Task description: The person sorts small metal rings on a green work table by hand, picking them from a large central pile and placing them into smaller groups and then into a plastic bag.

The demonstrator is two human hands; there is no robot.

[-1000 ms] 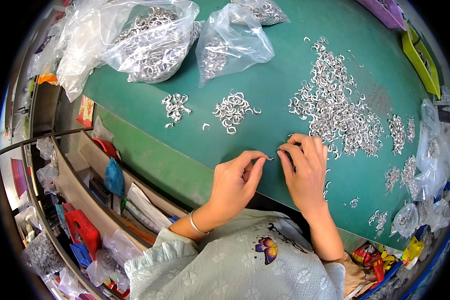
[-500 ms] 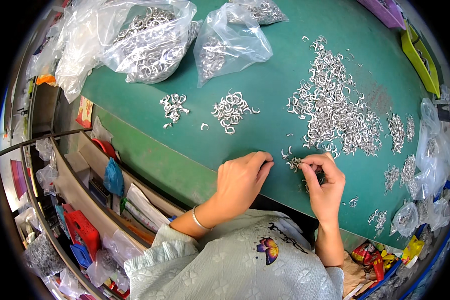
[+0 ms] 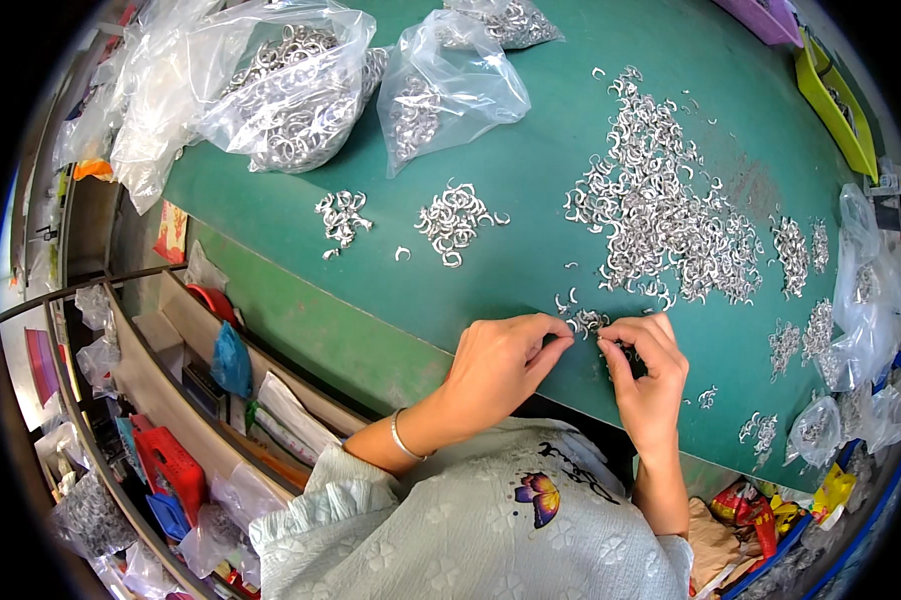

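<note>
Far left, below worktop edge: shelving with red bin [image 3: 171, 465], blue bag [image 3: 231, 360] and assorted clear bags noted.

Upper left of green worktop [image 3: 531, 150]: large clear bag of metal rings [image 3: 291, 85], lying on its side. Just right of it, a smaller clear bag of rings [image 3: 441, 95]; a third bag [image 3: 501, 18] at the top rim, partly cut off.

Centre-left of worktop: two small heaps of open metal C-shaped clips, first heap [image 3: 341, 215] and second heap [image 3: 456, 220], near each other but apart; a single stray clip [image 3: 403, 254] between them.

Left hand [image 3: 496, 365]: came in from lower edge, thin bracelet [image 3: 403, 440] at wrist. Fingers curled, thumb and forefinger pressed together at the tip, right by a small cluster of clips [image 3: 586, 322] at the near edge of worktop. Could not tell whether a clip was pinched; too small.

Right hand [image 3: 651, 375]: fingers bent inward, thumb and forefinger nearly closed on something small and metallic just right of that cluster. Exact piece not resolved. Fingertips of both hands almost met over the cluster.

Above the hands, centre-right: large spread pile of clips [image 3: 661, 200]. Further right: smaller scattered heaps [image 3: 791, 245], clear bags [image 3: 866, 330] along the right rim, yellow tray [image 3: 841, 95] at upper right.
</note>
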